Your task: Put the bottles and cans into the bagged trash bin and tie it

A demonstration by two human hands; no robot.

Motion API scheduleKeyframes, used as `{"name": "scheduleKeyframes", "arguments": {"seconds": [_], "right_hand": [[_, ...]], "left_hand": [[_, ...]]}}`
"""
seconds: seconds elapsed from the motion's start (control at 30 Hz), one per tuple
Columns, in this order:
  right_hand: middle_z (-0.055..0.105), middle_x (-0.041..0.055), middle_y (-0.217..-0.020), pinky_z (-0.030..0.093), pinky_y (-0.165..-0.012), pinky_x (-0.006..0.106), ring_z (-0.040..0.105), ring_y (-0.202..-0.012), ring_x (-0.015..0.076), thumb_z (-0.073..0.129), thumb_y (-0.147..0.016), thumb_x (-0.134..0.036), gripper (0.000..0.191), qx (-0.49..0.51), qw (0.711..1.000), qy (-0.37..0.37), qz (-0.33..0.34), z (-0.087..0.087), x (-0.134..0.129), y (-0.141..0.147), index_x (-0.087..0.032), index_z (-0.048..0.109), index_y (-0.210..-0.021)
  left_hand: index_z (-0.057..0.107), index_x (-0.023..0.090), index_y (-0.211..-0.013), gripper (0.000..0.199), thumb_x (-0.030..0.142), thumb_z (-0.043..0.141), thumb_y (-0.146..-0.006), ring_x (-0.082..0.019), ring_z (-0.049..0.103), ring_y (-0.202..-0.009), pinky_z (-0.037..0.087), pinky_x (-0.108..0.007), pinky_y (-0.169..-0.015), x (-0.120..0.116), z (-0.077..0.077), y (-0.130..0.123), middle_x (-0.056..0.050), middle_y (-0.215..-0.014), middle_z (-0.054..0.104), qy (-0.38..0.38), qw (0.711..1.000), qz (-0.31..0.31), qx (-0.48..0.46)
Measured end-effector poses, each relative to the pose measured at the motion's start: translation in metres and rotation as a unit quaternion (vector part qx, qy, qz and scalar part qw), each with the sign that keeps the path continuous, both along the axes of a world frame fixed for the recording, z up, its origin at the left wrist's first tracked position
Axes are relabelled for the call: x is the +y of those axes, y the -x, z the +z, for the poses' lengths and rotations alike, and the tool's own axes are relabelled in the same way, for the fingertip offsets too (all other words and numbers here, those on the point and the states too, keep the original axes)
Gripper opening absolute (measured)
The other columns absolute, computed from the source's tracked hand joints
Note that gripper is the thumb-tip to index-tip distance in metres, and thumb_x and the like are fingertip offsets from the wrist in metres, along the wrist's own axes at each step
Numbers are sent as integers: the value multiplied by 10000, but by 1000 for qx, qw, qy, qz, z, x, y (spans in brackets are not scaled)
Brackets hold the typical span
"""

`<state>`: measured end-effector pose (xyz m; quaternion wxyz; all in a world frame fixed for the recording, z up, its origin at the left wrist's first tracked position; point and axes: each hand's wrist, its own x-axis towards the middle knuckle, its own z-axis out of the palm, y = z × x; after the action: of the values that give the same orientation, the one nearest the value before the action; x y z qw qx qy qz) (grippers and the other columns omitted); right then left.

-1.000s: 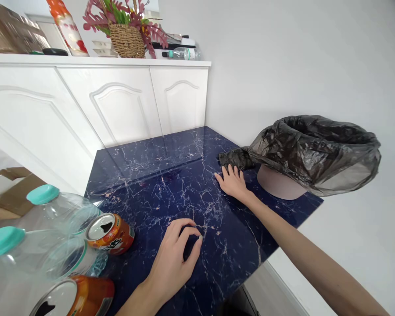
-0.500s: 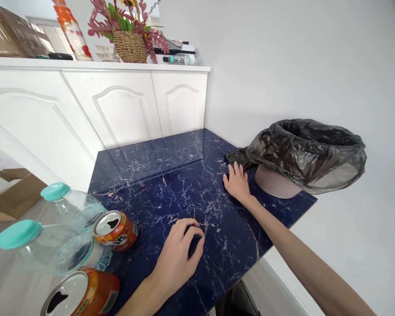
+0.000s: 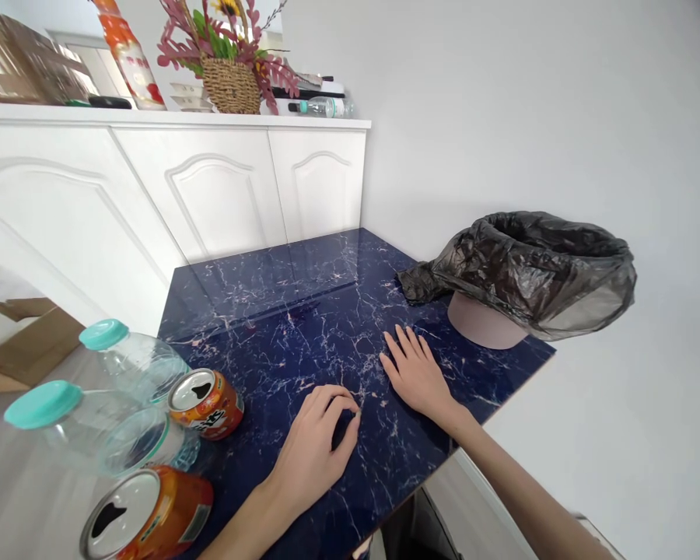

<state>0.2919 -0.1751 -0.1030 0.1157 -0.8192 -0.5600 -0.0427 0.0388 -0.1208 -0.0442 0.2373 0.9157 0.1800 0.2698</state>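
My left hand [image 3: 318, 443] rests on the dark blue marbled tabletop [image 3: 285, 334], its fingers curled and the thumb tip meeting the index fingertip; the hollow between them holds nothing. My right hand [image 3: 417, 373] lies flat, palm down, fingers spread, in front of a pale pinkish bin [image 3: 484, 320]. A black plastic bag [image 3: 522, 272] lines the bin, and its gathered end trails onto the table. To the left of my left hand stand two opened orange drink cans [image 3: 213, 404], [image 3: 172, 509] and two clear bottles with turquoise caps [image 3: 50, 404], [image 3: 105, 334].
Behind the table runs a white cabinet [image 3: 222, 187], bearing a wicker basket of artificial flowers [image 3: 232, 85], an orange bottle [image 3: 131, 62] and a bottle on its side [image 3: 327, 107]. A cardboard box [image 3: 35, 350] sits at far left. A pale wall borders the right.
My right hand has drawn back toward me from the bag's gathered end and now lies flat on the table. My left hand stays in nearly the same place.
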Motion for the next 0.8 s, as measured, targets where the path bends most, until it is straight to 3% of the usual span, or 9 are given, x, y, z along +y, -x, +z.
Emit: {"name": "scheduleKeyframes", "arguments": {"seconds": [0.33, 0.8], "right_hand": [[254, 78, -1785, 165, -1340, 515, 183, -1664, 292, 215, -1117, -571, 702, 29, 1000, -1, -10, 6, 0, -1, -207, 377, -1695], [268, 85, -1778, 150, -1347, 510, 200, -1660, 296, 266, -1123, -548, 677, 53, 998, -10, -12, 14, 0, 1, -190, 404, -1682]], "left_hand": [[654, 244, -1075, 126, 220, 531, -1082, -225, 670, -1071, 559, -424, -963, 3, 0, -2, -60, -1126, 708, 10, 1000, -16, -11], [616, 244, -967, 150, 197, 518, -1070, -213, 680, -1013, 554, -394, -927, 6, 2, -4, -43, -1062, 712, 14, 1000, -6, -13]]}}
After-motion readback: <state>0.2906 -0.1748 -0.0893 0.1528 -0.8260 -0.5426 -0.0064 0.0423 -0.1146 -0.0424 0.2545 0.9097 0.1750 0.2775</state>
